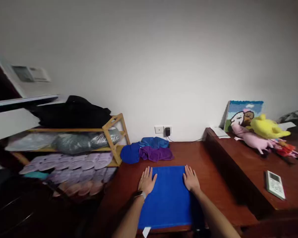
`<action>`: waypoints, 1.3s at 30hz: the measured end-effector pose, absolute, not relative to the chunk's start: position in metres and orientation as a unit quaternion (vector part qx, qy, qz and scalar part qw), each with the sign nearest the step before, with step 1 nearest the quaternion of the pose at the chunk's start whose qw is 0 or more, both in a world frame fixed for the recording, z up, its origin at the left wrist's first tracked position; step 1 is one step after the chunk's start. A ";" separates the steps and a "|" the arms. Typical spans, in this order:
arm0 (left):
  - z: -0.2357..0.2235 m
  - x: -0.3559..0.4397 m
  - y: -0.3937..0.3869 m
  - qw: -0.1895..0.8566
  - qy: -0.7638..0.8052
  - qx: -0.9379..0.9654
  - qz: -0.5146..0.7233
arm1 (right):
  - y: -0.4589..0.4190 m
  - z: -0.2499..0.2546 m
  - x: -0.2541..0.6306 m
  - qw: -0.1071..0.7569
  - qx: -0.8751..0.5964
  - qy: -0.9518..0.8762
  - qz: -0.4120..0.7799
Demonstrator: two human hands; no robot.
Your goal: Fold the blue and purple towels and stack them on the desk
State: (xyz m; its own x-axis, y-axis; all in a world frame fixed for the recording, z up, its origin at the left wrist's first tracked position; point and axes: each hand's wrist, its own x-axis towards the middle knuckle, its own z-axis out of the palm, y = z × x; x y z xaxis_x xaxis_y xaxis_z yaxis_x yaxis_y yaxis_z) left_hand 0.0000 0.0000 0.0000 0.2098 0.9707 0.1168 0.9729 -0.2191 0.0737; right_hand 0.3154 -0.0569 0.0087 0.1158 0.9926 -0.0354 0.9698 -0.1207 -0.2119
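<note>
A blue towel [167, 198] lies spread flat on the reddish-brown table, with a white tag [146, 232] sticking out at its near left corner. My left hand [147, 181], with a watch on the wrist, rests flat over the towel's far left edge, fingers stretched out. Across from it, my right hand [191, 178] lies flat at the far right edge, its fingers also extended. Neither hand grasps anything. Behind the towel sit a crumpled purple cloth [156, 153], a lighter blue cloth [153, 142] and a dark blue cloth [130, 153].
Left of the table stands a wooden rack [114, 138] with bagged items and rows of slippers [81, 162]. A raised surface on the right holds a pink plush toy [251, 138], a yellow plush toy [268, 127] and a white remote-like device [275, 185]. A plugged-in charger [167, 131] trails a cable.
</note>
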 end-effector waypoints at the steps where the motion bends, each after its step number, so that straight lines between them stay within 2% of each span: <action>1: 0.001 0.000 0.000 0.003 -0.625 -0.778 -0.068 | -0.059 0.010 0.315 0.070 -0.745 -0.658 0.085; 6: 0.011 -0.002 0.002 -0.020 -0.628 -0.776 -0.052 | -0.061 0.011 0.313 0.081 -0.747 -0.653 0.091; 10: 0.023 0.016 -0.001 0.015 -0.606 -0.790 -0.094 | -0.058 0.009 0.312 0.092 -0.746 -0.651 0.103; 14: 0.030 0.086 -0.015 0.007 -0.530 -0.834 -0.151 | -0.058 0.012 0.313 0.100 -0.748 -0.647 0.112; 18: 0.024 0.163 -0.029 -0.044 -0.458 -0.877 -0.137 | -0.060 0.016 0.314 0.091 -0.741 -0.655 0.114; 22: 0.013 0.192 -0.031 -0.079 -0.452 -0.880 -0.118 | -0.059 0.015 0.316 0.079 -0.737 -0.662 0.113; 27: 0.009 0.162 -0.021 -0.076 -0.469 -0.874 -0.097 | -0.057 0.015 0.314 0.088 -0.743 -0.653 0.113; 35: 0.007 0.013 -0.001 -0.052 -0.599 -0.797 -0.063 | -0.058 0.017 0.312 0.097 -0.752 -0.640 0.120; 39: 0.000 -0.023 0.001 -0.030 -0.613 -0.786 -0.078 | -0.058 0.012 0.312 0.093 -0.755 -0.639 0.114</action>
